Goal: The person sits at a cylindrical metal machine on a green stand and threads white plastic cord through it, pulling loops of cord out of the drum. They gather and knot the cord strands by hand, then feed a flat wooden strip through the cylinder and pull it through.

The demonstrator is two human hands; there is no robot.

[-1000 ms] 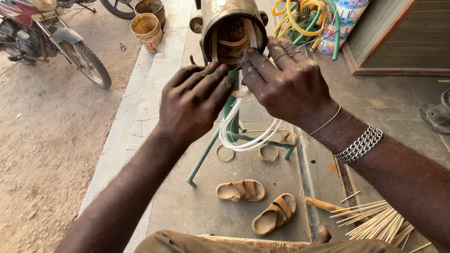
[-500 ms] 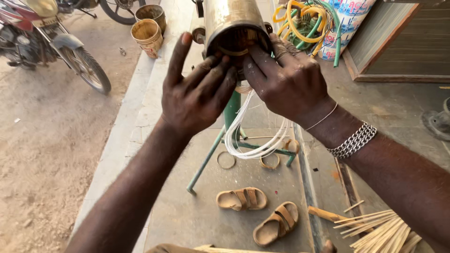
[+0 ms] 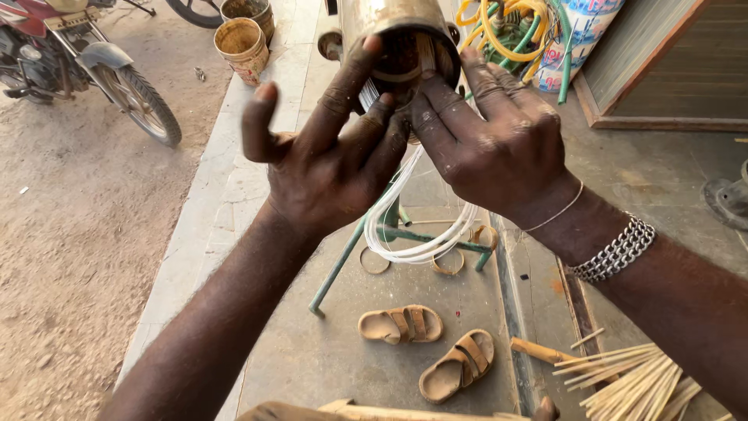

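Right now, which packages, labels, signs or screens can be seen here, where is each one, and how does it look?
Printed sack or wrapper: top right, behind the yellow and green hoses; rounded, white and light blue with red marks, partly cut off.
Small bucket: top left on the pavement edge, beside the motorbike; round, tan, with a worn printed band.
No signs or screens show.

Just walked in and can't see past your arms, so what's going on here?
A person has both hands at the open end of a metal cylinder on a green stand. The left hand and right hand have fingers on white wires that come from inside it and hang in a loop below. Two sandals lie on the floor.
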